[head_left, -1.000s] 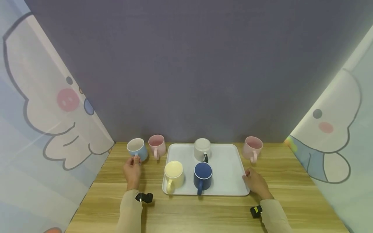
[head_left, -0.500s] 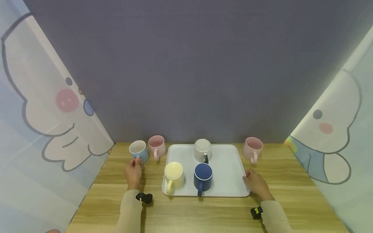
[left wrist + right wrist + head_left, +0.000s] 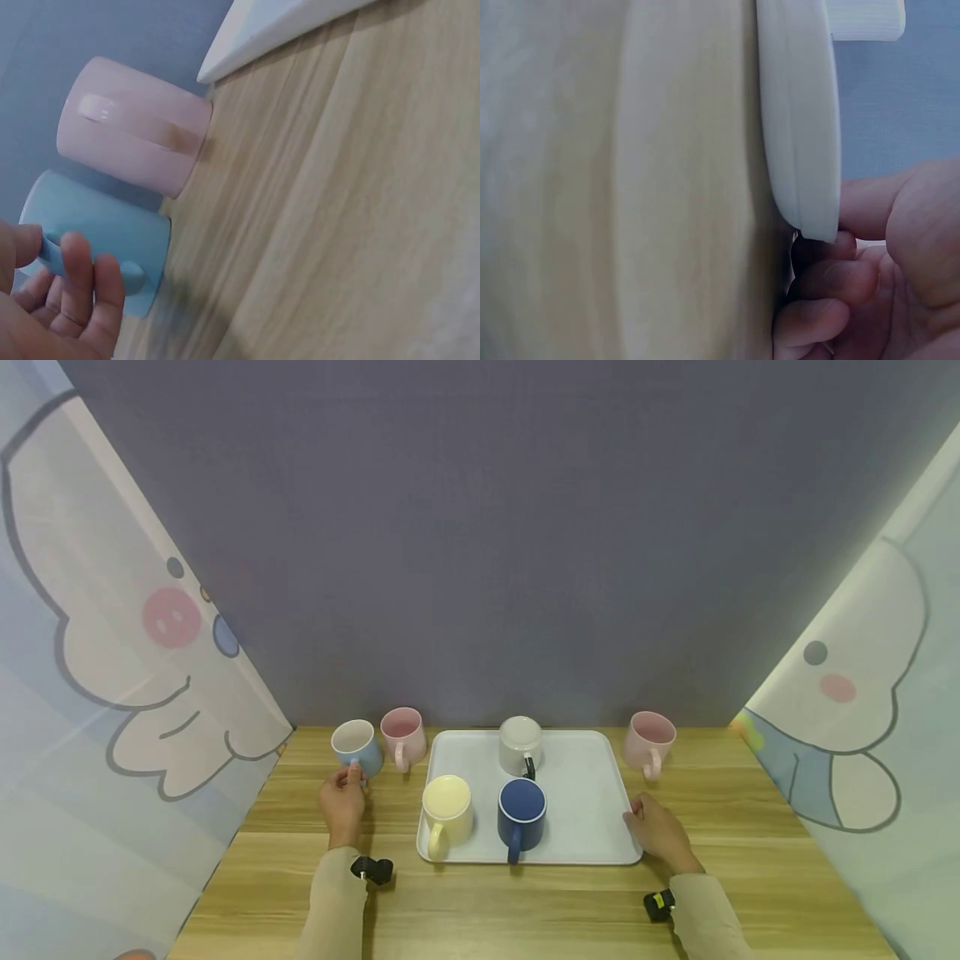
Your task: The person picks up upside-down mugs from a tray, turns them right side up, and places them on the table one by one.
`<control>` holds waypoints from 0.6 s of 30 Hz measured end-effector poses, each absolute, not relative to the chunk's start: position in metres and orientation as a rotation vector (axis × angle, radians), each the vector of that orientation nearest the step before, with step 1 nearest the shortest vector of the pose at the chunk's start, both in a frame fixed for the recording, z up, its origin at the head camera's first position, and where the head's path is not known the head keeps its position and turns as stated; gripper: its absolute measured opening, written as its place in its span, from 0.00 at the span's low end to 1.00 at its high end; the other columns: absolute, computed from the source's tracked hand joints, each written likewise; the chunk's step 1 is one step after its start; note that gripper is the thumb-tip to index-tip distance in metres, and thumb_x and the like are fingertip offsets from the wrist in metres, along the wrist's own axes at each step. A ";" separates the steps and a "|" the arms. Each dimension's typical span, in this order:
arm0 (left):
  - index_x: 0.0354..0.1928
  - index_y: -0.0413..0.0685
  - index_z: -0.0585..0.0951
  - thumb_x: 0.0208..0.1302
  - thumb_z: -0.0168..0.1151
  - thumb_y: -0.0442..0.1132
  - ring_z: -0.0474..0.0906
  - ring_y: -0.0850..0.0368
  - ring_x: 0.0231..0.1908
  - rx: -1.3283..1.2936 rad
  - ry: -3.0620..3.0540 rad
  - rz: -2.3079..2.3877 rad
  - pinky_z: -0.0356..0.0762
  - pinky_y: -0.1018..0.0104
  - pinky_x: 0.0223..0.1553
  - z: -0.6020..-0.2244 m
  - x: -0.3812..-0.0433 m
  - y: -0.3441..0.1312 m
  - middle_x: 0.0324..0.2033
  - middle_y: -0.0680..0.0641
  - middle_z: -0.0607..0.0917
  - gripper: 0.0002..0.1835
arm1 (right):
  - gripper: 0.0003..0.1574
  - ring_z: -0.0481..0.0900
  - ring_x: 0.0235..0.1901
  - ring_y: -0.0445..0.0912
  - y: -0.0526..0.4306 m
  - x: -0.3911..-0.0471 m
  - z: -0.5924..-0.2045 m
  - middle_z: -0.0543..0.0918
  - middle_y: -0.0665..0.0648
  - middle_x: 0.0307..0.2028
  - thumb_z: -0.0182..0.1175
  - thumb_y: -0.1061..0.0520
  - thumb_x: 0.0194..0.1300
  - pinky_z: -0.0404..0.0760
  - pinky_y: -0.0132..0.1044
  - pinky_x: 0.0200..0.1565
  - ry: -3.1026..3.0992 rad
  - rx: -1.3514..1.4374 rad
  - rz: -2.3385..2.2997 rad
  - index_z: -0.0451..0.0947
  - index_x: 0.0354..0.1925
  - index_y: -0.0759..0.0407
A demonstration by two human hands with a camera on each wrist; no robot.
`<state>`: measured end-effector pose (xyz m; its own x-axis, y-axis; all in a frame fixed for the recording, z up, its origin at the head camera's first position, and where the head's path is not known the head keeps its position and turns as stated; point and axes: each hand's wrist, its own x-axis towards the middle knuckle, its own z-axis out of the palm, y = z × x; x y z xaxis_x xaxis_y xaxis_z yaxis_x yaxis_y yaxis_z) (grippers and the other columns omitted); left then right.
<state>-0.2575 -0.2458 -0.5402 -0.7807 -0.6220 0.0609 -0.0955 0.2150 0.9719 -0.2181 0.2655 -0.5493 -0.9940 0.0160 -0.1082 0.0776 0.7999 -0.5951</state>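
Observation:
My left hand [image 3: 342, 800] pinches the handle of a light-blue mug [image 3: 101, 217], which stands upright on the table at the left. In the left wrist view, thumb and fingers close round that handle. A pink mug [image 3: 404, 742] stands upright just right of the blue one, its handle toward me. My right hand [image 3: 660, 833] holds the right edge of a white tray [image 3: 588, 827]. As the right wrist view shows, the thumb lies at the rim and the curled fingers are below it. On the tray are a yellow mug [image 3: 450, 818], a dark blue mug [image 3: 521, 831] and a white mug [image 3: 519, 756], all upside down.
Another pink mug [image 3: 647, 750] stands upright right of the tray, beyond my right hand. A grey wall [image 3: 480, 568] rises behind the wooden table [image 3: 480, 910], and printed cartoon panels [image 3: 150, 760] flank it. The middle of the tray's right half is bare.
My left hand has shifted the light-blue mug slightly to the right, nearer the pink mug, and it then stays put. The right hand and the tray hold still.

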 end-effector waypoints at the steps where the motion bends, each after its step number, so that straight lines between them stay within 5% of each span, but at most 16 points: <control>1: 0.51 0.30 0.81 0.76 0.59 0.41 0.79 0.63 0.23 0.674 -2.057 -1.589 0.72 0.76 0.24 -0.539 -0.256 -0.245 0.35 0.41 0.86 0.17 | 0.10 0.74 0.29 0.49 0.266 -0.218 -0.549 0.78 0.57 0.29 0.54 0.57 0.72 0.68 0.38 0.30 2.887 0.077 -0.962 0.71 0.44 0.65; 8: 0.56 0.34 0.75 0.70 0.62 0.34 0.74 0.47 0.45 0.688 -2.103 -1.442 0.67 0.63 0.40 -0.529 -0.245 -0.234 0.50 0.34 0.79 0.17 | 0.11 0.73 0.29 0.49 0.265 -0.218 -0.549 0.78 0.57 0.29 0.55 0.56 0.72 0.68 0.39 0.30 2.887 0.078 -0.965 0.71 0.43 0.64; 18: 0.37 0.38 0.87 0.69 0.64 0.33 0.74 0.65 0.26 0.173 -2.444 -1.377 0.72 0.72 0.29 -0.515 -0.212 -0.199 0.30 0.42 0.88 0.06 | 0.11 0.74 0.28 0.49 0.267 -0.218 -0.549 0.78 0.57 0.29 0.54 0.56 0.72 0.68 0.39 0.29 2.884 0.077 -0.955 0.71 0.43 0.64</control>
